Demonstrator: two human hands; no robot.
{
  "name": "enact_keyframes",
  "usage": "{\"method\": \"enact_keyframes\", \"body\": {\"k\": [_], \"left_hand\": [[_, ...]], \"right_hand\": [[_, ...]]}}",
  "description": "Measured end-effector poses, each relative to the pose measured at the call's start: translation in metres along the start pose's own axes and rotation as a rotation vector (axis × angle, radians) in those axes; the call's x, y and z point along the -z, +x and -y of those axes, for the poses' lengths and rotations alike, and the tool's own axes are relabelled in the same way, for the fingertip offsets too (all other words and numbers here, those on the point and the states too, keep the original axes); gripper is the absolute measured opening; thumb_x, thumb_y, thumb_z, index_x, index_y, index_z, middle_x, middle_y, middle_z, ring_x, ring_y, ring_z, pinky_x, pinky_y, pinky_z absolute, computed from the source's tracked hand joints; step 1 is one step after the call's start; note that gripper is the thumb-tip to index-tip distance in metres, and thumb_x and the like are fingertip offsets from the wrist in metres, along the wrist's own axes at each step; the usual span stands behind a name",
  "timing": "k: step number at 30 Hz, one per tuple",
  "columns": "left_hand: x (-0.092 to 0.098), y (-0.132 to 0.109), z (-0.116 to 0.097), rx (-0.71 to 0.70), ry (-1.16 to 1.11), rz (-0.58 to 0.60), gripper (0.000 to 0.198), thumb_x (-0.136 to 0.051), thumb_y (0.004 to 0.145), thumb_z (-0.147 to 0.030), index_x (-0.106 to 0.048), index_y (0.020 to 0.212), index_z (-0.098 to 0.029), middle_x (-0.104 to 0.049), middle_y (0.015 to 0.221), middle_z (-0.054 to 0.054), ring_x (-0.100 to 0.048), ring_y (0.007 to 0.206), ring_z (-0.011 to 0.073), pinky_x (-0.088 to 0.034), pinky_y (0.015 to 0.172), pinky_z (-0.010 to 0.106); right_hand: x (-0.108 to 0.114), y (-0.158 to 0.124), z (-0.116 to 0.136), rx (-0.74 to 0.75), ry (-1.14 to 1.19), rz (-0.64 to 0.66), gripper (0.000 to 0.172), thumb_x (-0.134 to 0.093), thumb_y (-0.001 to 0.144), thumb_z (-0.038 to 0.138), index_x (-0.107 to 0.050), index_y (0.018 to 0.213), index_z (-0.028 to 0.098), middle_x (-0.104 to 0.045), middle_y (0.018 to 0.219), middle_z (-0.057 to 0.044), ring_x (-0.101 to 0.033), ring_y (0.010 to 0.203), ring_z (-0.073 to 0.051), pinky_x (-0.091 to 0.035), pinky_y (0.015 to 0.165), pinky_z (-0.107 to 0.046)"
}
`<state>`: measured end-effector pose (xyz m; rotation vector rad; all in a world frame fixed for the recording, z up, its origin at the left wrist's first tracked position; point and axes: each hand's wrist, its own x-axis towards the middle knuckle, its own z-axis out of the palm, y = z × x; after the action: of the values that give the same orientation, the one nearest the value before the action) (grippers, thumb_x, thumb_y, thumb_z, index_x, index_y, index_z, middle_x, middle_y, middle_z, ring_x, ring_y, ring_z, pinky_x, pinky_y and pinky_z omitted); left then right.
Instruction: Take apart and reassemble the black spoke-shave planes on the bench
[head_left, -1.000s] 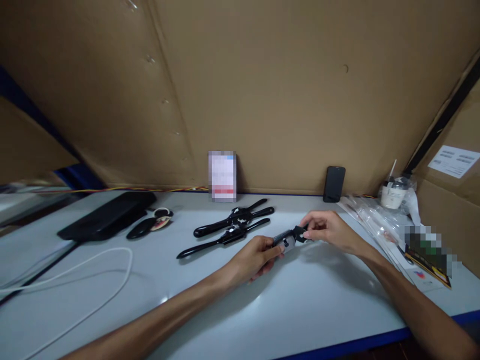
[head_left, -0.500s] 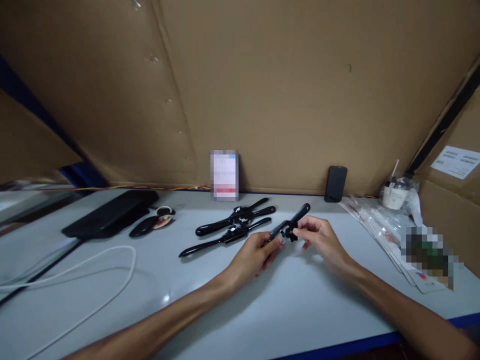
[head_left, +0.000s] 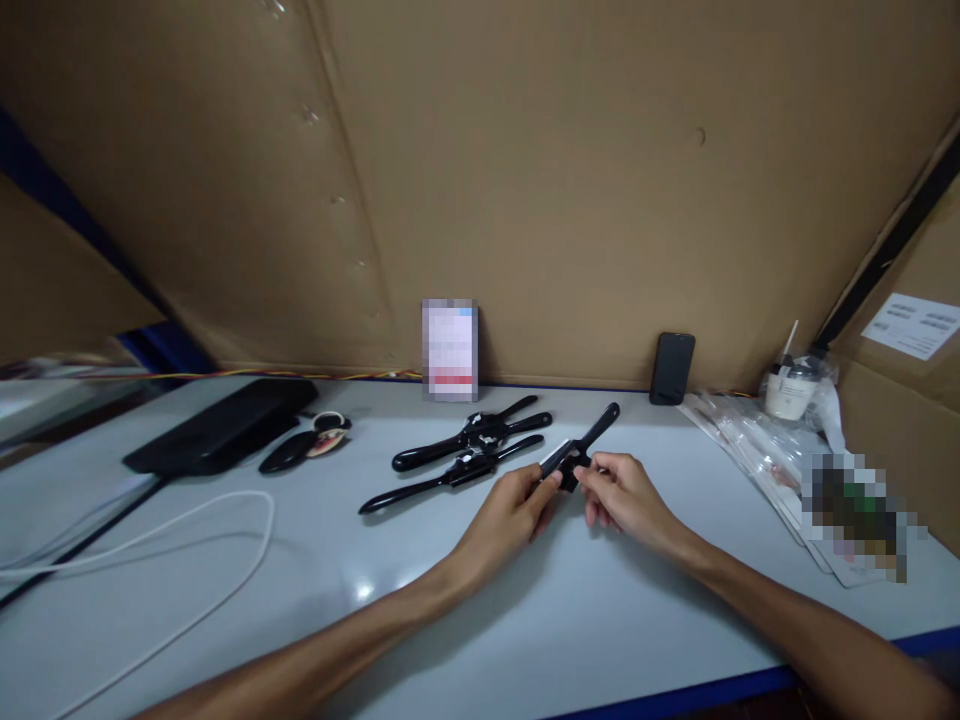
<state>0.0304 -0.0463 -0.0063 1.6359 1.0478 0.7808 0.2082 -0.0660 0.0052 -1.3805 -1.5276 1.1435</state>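
Just right of the frame's centre, both hands meet on a slim black handled tool [head_left: 581,450] held a little above the pale table [head_left: 525,620]. The left hand [head_left: 506,520] pinches the tool's lower-left end between thumb and fingertips, the other fingers curled under. The right hand [head_left: 626,500] pinches the dark knobbed middle of the tool between thumb and forefinger, its remaining fingers loosely bent below. The tool's long axis runs diagonally, from the lower left at the left hand's fingertips up to the upper right, where its rounded free end points toward the cardboard wall [head_left: 562,180] at the back; a paler stretch shows near the left hand's grip. To the left of the hands, near the middle of the frame, two similar black tools [head_left: 469,445] lie on the table side by side, touching or nearly so, on much the same diagonal. Farther left lie a flat black case [head_left: 221,425] and a small dark key fob [head_left: 304,450], with a white cable [head_left: 225,560] looping across the lower left. A blurred card [head_left: 449,350] and a black phone [head_left: 671,368] lean against the wall. At the right edge are clear plastic packets [head_left: 750,440] and a small white jar [head_left: 787,390].
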Motion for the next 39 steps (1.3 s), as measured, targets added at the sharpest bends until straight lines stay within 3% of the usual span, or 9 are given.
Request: {"method": "enact_keyframes", "body": {"k": [6,11,14,18,22,27,30,34,39], "left_hand": [[0.004,0.0,-0.007,0.086,-0.043,0.059,0.051,-0.052,0.082,-0.072,-0.052,0.074,-0.022,-0.043,0.047,-0.01,-0.031,0.035,0.008,-0.023,0.036,0.023],[0.01,0.001,-0.013,0.196,-0.061,0.148,0.053,-0.057,0.08,-0.073,-0.056,0.082,-0.02,-0.043,0.049,-0.011,-0.03,0.036,0.0077,-0.022,0.035,0.022],[0.013,0.001,-0.014,0.235,-0.066,0.259,0.053,-0.061,0.078,-0.072,-0.058,0.086,-0.019,-0.044,0.05,-0.011,-0.028,0.037,0.007,-0.02,0.034,0.021],[0.016,0.003,-0.012,0.25,-0.029,0.356,0.052,-0.06,0.079,-0.07,-0.059,0.087,-0.019,-0.043,0.049,-0.012,-0.027,0.036,0.0065,-0.02,0.035,0.021],[0.018,0.003,-0.014,0.243,0.023,0.411,0.052,-0.06,0.077,-0.069,-0.061,0.086,-0.019,-0.043,0.051,-0.011,-0.029,0.038,0.0072,-0.022,0.034,0.021],[0.019,-0.001,-0.021,0.243,0.056,0.442,0.052,-0.062,0.077,-0.069,-0.062,0.089,-0.018,-0.044,0.056,-0.01,-0.032,0.042,0.0079,-0.023,0.036,0.021],[0.018,-0.002,-0.021,0.223,0.079,0.444,0.054,-0.057,0.081,-0.072,-0.062,0.089,-0.019,-0.043,0.055,-0.01,-0.031,0.042,0.0081,-0.023,0.037,0.022],[0.013,-0.002,-0.012,0.193,0.066,0.401,0.047,-0.058,0.083,-0.068,-0.056,0.079,-0.021,-0.043,0.05,-0.01,-0.029,0.04,0.0085,-0.022,0.04,0.024],[0.009,0.0,-0.004,0.079,0.036,0.339,0.049,-0.058,0.083,-0.068,-0.052,0.071,-0.022,-0.042,0.048,-0.009,-0.029,0.043,0.0086,-0.021,0.044,0.024]], "right_hand": [[0.007,-0.002,0.01,-0.039,-0.103,-0.024,0.03,-0.062,0.095,0.034,-0.051,0.07,0.022,-0.068,0.062,-0.003,-0.056,0.045,-0.013,-0.037,0.039,-0.023],[0.026,-0.005,0.021,0.25,-0.326,-0.132,0.018,-0.057,0.094,0.028,-0.053,0.078,0.023,-0.065,0.068,0.0,-0.059,0.061,-0.015,-0.042,0.056,-0.027],[0.038,-0.008,0.031,0.386,-0.534,-0.073,0.011,-0.055,0.095,0.022,-0.058,0.085,0.022,-0.064,0.076,0.0,-0.055,0.072,-0.017,-0.04,0.065,-0.029],[0.046,-0.011,0.035,0.481,-0.815,0.12,0.01,-0.063,0.093,0.013,-0.063,0.087,0.021,-0.064,0.091,-0.005,-0.055,0.091,-0.022,-0.042,0.083,-0.036],[0.041,-0.012,0.03,0.494,-0.907,0.118,0.011,-0.066,0.09,0.009,-0.063,0.087,0.019,-0.062,0.119,-0.011,-0.053,0.112,-0.027,-0.039,0.097,-0.044],[0.035,-0.011,0.028,0.482,-0.798,0.219,0.015,-0.064,0.092,0.009,-0.056,0.087,0.021,-0.066,0.097,-0.004,-0.058,0.096,-0.021,-0.042,0.091,-0.038],[0.034,-0.012,0.03,0.412,-0.731,0.178,0.013,-0.068,0.091,0.017,-0.057,0.095,0.022,-0.067,0.098,-0.004,-0.059,0.089,-0.021,-0.044,0.085,-0.036],[0.036,-0.013,0.031,0.379,-0.758,0.155,0.029,-0.072,0.091,0.025,-0.063,0.118,0.021,-0.071,0.11,-0.01,-0.062,0.102,-0.027,-0.046,0.09,-0.041],[0.043,-0.014,0.03,0.572,-0.861,0.201,0.055,-0.083,0.084,0.037,-0.063,0.132,0.019,-0.072,0.116,-0.012,-0.062,0.109,-0.029,-0.044,0.102,-0.048]]}}
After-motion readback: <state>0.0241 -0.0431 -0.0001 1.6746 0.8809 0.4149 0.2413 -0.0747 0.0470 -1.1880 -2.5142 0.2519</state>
